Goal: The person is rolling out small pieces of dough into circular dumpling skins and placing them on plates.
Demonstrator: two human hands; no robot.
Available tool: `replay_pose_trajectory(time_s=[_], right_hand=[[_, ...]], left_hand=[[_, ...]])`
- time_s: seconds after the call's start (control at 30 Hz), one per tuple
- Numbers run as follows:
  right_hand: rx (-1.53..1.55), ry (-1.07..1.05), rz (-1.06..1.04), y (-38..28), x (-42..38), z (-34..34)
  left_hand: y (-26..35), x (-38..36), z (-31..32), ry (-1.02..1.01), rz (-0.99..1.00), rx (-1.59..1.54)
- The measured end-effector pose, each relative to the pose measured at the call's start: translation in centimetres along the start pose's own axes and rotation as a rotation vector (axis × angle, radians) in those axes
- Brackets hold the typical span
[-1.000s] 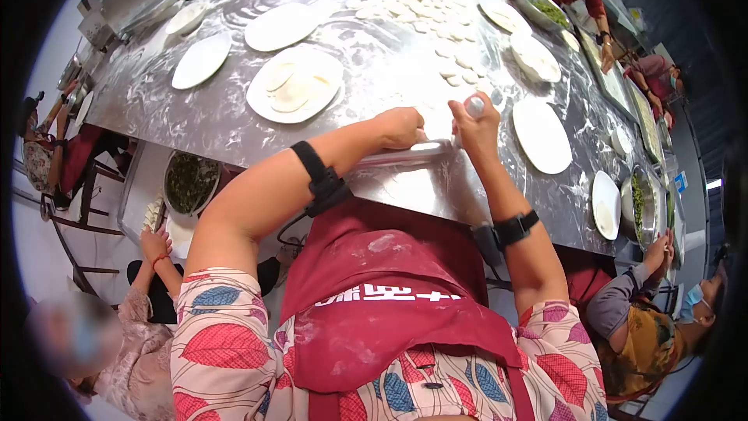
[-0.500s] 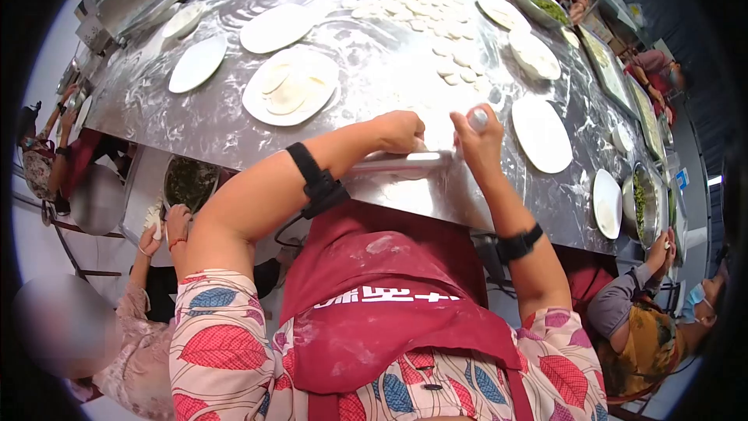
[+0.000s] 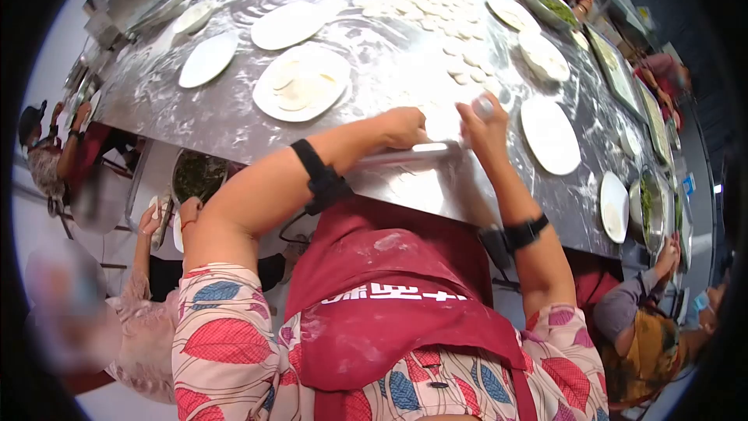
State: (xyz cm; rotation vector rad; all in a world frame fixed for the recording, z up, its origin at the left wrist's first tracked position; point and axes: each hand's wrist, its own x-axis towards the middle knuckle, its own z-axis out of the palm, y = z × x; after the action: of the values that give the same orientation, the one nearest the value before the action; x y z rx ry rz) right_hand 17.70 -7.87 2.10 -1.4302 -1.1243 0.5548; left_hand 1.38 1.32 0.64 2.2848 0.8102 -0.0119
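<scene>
My left hand [image 3: 403, 128] is closed low over the floury steel table [image 3: 218, 121], its fingertips turned down and hidden. A pale bit, perhaps dough, shows just under it. My right hand [image 3: 488, 136] is wrapped around the handle of a metal tool [image 3: 485, 106], whose rounded silver end sticks up from the fist. A long shiny metal bar [image 3: 413, 154], blurred, lies crosswise between my hands near the table's front edge. How it joins the handle, I cannot make out. Left of my hands stands a white plate [image 3: 336, 100] with thin round dough wrappers [image 3: 294, 95] on it.
Several white plates surround my hands, one [image 3: 551, 136] close on the right. Small dough rounds [image 3: 425, 8] cover the far middle. Bowls of green filling [image 3: 648, 203] stand at the right. Co-workers sit on both sides [image 3: 140, 320] and across the table.
The whole view has shifted slightly, moving the table things to the right. My right hand and the metal bar have moved a little and the bar is now blurred; both hands stay closed.
</scene>
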Motion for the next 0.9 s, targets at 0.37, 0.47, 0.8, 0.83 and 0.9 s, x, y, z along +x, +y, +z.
replay_pose_trajectory(time_s=[0.37, 0.47, 0.8, 0.83, 0.9], right_hand=[[0.126, -0.060, 0.043, -0.4, -7.7, -2.6], [0.144, -0.083, 0.021, 0.2, -7.2, -2.7], [0.175, -0.112, -0.006, 0.1, -6.6, -2.7], [0.146, -0.100, -0.013, 0.1, -6.4, -2.9], [0.125, -0.108, -0.008, 0.8, -6.1, -3.1]], left_hand=[[-3.3, -6.1, -1.6, 0.338, 0.030, -0.149], [-6.8, -8.6, -7.7, 0.350, -0.093, -0.149], [-11.9, -5.3, -21.1, 0.477, -0.314, 0.320], [-10.0, -3.3, -20.9, 0.470, -0.279, 0.382], [-6.6, 0.1, -18.8, 0.458, -0.159, 0.406]])
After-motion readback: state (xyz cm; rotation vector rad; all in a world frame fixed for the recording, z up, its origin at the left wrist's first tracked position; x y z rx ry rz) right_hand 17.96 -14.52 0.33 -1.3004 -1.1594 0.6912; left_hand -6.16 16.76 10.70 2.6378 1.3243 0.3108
